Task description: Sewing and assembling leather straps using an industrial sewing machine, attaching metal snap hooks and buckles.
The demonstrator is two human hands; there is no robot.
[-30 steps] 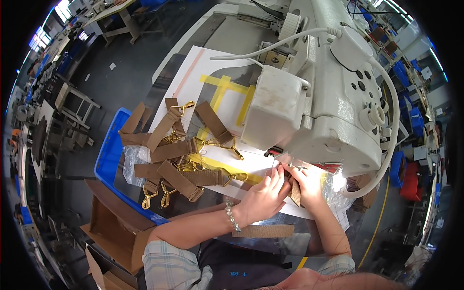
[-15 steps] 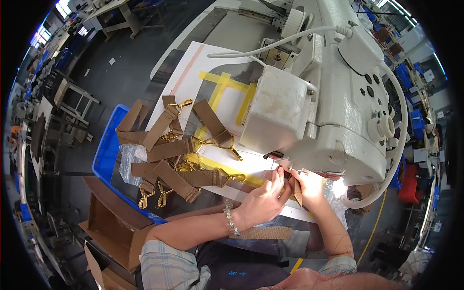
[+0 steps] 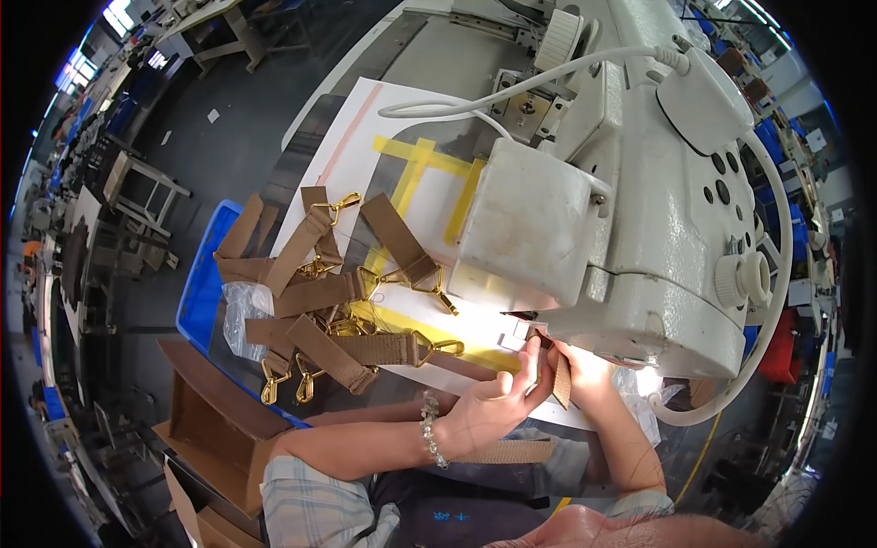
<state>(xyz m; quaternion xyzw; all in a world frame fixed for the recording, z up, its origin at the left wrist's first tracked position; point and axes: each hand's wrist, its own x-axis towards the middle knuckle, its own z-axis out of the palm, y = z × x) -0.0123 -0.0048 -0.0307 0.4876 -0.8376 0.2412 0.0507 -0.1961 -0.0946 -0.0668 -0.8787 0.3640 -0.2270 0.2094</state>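
Note:
My left hand (image 3: 489, 411), wearing a beaded bracelet, has its fingers on a brown webbing strap (image 3: 561, 382) under the head of the white sewing machine (image 3: 658, 301). My right hand (image 3: 592, 382) grips the same strap from the right; its fingertips are partly hidden by glare and the machine. Left of both hands, brown straps (image 3: 324, 354) with gold swivel hooks (image 3: 437, 349) lie piled on a white template (image 3: 361, 105) marked with yellow tape. A separate strap piece (image 3: 512, 451) lies below my left wrist.
A blue plastic tray (image 3: 203, 274) with clear plastic (image 3: 245, 324) beside it is at the left, above an open cardboard box (image 3: 210, 429). A white cable (image 3: 776, 256) loops round the machine. Stools, workbenches and red and blue bins stand around the floor.
The machine's right side and the strap under it sit lower in the picture as the view shifts. Both my hands stay on the strap, also appearing slightly lower.

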